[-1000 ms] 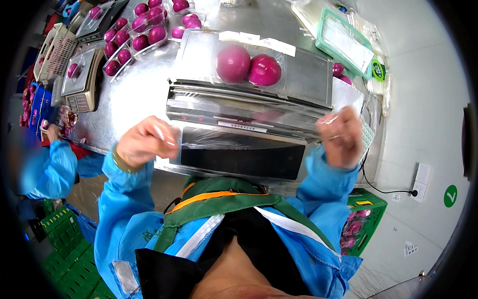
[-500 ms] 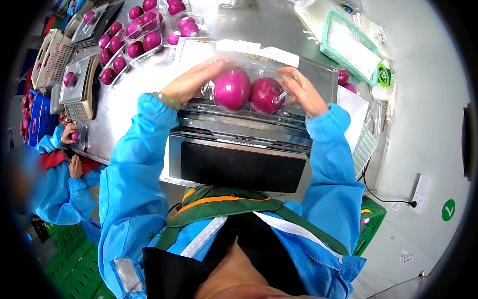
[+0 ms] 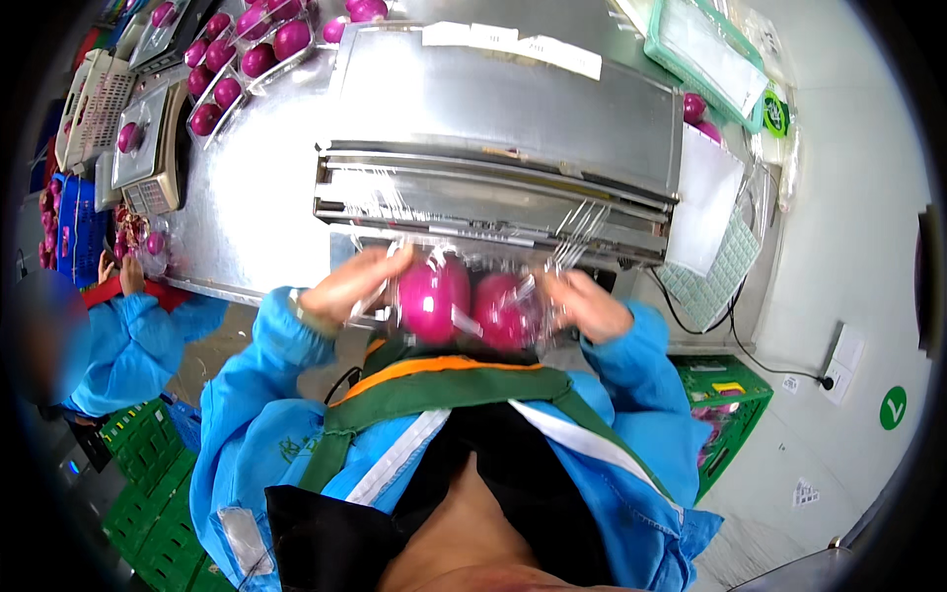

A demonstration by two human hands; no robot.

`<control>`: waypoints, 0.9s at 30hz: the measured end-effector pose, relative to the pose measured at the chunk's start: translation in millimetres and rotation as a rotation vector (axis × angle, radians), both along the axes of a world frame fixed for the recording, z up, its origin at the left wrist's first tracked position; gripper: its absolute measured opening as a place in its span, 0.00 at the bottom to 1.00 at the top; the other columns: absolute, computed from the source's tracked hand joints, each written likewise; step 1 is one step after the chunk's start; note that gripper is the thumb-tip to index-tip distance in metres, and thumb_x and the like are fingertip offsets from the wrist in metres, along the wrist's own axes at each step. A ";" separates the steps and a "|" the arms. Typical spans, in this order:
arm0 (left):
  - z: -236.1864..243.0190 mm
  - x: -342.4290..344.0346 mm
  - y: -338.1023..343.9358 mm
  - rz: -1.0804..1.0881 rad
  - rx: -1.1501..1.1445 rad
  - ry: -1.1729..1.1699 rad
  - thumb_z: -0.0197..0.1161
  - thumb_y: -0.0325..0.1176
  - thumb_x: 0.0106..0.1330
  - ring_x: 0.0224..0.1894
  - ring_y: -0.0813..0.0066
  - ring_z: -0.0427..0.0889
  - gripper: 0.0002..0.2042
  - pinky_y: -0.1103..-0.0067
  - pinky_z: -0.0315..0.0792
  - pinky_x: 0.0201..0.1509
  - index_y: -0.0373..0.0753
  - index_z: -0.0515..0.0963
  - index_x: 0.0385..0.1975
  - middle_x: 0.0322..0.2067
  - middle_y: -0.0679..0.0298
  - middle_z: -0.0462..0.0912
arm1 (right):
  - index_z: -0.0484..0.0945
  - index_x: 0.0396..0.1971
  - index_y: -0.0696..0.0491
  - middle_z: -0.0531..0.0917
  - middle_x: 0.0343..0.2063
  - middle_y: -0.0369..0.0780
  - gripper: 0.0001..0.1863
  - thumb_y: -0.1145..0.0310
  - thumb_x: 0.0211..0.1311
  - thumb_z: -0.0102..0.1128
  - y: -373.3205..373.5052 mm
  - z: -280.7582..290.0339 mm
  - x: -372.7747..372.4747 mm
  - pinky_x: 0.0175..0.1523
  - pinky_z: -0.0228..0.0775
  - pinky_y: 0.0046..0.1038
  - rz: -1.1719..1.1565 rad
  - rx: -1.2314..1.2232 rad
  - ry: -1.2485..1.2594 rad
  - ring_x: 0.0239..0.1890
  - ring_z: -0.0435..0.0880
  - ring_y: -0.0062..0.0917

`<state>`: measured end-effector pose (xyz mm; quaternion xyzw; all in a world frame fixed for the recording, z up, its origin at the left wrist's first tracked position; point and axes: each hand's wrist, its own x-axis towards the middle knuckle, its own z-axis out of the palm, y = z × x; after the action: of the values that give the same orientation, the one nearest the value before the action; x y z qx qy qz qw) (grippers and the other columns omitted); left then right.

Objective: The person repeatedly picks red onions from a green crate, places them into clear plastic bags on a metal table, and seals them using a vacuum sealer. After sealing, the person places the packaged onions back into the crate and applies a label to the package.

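Two shiny red onions sit side by side in a clear plastic tray, with cling film drawn over them. My left hand grips the film and tray at the left end. At the right end my right hand does the same, fingers bent around the edge. The pack is held over the front of a metal film-wrapping machine, close to my body. Wrinkled strands of film run from the machine's rollers toward the pack. The dark plate under the pack is mostly hidden.
Trays of red onions stand at the back left beside a scale. A co-worker's hands are by more onions at the left. A green basket lies back right; a green crate and cables are at the right.
Both hands have brought the onion pack from over the machine's rollers down toward my body, pulling film out behind it. The view has shifted slightly.
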<state>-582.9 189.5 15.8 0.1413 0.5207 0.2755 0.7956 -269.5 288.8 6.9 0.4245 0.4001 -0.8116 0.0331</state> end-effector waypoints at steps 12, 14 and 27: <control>-51.4 -11.0 -117.7 0.056 -0.032 -0.435 0.53 0.41 0.71 0.57 0.62 0.75 0.26 0.69 0.70 0.62 0.27 0.63 0.60 0.57 0.47 0.72 | 0.73 0.45 0.61 0.81 0.34 0.40 0.19 0.58 0.71 0.47 -87.8 -19.8 43.9 0.32 0.74 0.22 -0.294 0.004 -0.047 0.33 0.80 0.20; -34.1 -1.0 -142.0 0.182 -0.192 -0.173 0.49 0.42 0.73 0.38 0.75 0.81 0.19 0.80 0.76 0.45 0.29 0.75 0.47 0.38 0.58 0.82 | 0.74 0.38 0.60 0.80 0.26 0.37 0.14 0.63 0.71 0.49 -105.0 -26.0 48.7 0.28 0.70 0.19 -0.439 0.109 -0.066 0.25 0.78 0.17; -94.8 25.3 -178.6 0.319 -0.178 0.258 0.51 0.37 0.72 0.18 0.87 0.66 0.12 0.86 0.60 0.19 0.38 0.77 0.33 0.20 0.73 0.73 | 0.79 0.29 0.57 0.79 0.21 0.36 0.13 0.65 0.68 0.52 -185.1 -128.2 55.8 0.28 0.68 0.25 -0.221 0.625 -0.413 0.24 0.76 0.19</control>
<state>-557.5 10.9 -79.0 0.0206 0.6562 0.3307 0.6779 -213.7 103.7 -121.3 0.6091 0.5646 -0.5468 -0.1056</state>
